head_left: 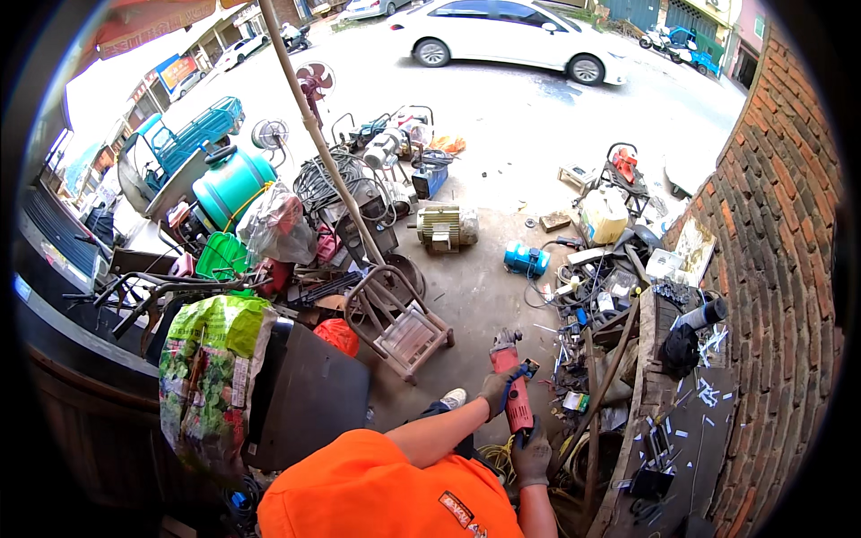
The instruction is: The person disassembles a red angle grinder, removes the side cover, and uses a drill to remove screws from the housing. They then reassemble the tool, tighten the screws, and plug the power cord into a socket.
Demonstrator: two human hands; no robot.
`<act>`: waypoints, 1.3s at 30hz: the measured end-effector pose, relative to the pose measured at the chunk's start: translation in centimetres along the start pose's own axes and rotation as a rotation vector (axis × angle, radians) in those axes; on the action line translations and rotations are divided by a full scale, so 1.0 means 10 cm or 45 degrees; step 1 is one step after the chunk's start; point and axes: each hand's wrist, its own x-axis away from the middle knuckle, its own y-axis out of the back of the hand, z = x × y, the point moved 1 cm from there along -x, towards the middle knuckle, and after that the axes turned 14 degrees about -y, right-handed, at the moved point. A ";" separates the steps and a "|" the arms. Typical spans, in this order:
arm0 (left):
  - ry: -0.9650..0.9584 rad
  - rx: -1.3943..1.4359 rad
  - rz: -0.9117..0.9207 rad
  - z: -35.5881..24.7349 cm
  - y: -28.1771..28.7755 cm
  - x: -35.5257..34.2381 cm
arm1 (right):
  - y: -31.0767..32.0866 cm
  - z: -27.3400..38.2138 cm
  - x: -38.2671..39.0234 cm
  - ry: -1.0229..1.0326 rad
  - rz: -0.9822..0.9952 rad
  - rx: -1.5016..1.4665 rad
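Observation:
A red angle grinder is held in front of me, its metal head pointing away from me. My left hand, in a dark glove with blue on it, closes on the grinder's body just behind the head. Lower down, my right hand in a grey-brown glove grips the rear end; its fingers are partly hidden. No workpiece shows against the grinder's head. A worn wooden stool stands beyond to the left. One of my shoes shows beside my left forearm.
A dark wooden bench with scattered small parts runs along the brick wall at right. Electric motors, one beige and one blue, lie ahead. Cables and machinery crowd the left beside a pole. A white car is on the road.

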 end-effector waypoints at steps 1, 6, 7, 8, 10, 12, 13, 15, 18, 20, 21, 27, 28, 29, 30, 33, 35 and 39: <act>0.007 0.008 0.020 0.00 -0.02 0.00 | 0.00 -0.01 0.00 -0.010 -0.007 0.014; 0.037 0.100 0.112 -0.10 -0.04 -0.02 | 0.02 0.02 0.00 0.057 -0.071 0.070; 0.053 0.133 0.125 -0.09 -0.05 -0.03 | 0.04 0.02 0.01 0.053 -0.066 0.083; 0.039 0.178 0.160 -0.10 -0.06 -0.05 | 0.04 0.00 -0.01 0.086 -0.113 0.059; 0.028 0.212 0.232 -0.09 -0.05 -0.05 | 0.01 -0.03 0.01 0.150 -0.204 0.011; -0.023 0.189 0.293 -0.12 -0.10 0.00 | 0.03 -0.02 0.06 0.108 -0.192 -0.016; -0.093 0.168 0.315 -0.17 -0.15 0.06 | 0.03 -0.01 0.06 0.097 -0.191 -0.036; -0.138 0.122 0.370 -0.24 -0.23 0.14 | 0.00 -0.04 0.07 0.097 -0.215 -0.029; -0.161 0.075 0.386 -0.31 -0.31 0.22 | -0.02 -0.07 0.08 0.153 -0.272 -0.017; -0.157 0.058 0.362 -0.31 -0.30 0.22 | -0.01 -0.07 0.11 0.118 -0.253 -0.036; -0.159 0.050 0.349 -0.32 -0.31 0.22 | -0.01 -0.05 0.10 0.104 -0.244 -0.047; -0.184 -0.023 0.301 -0.36 -0.37 0.27 | 0.01 0.00 0.13 0.079 -0.201 -0.044; -0.185 -0.029 0.298 -0.37 -0.37 0.27 | 0.01 0.01 0.13 0.078 -0.190 -0.045; -0.185 -0.026 0.306 -0.37 -0.35 0.25 | 0.02 0.01 0.13 0.086 -0.190 -0.046; -0.185 -0.025 0.316 -0.37 -0.33 0.24 | 0.01 0.01 0.14 0.093 -0.191 -0.048; -0.167 -0.077 0.283 -0.35 -0.32 0.22 | 0.02 0.02 0.14 0.133 -0.211 -0.062; -0.160 -0.107 0.259 -0.36 -0.32 0.22 | 0.02 0.02 0.13 0.147 -0.208 -0.075; -0.165 -0.131 0.272 -0.38 -0.31 0.21 | 0.03 0.05 0.12 0.139 -0.167 -0.078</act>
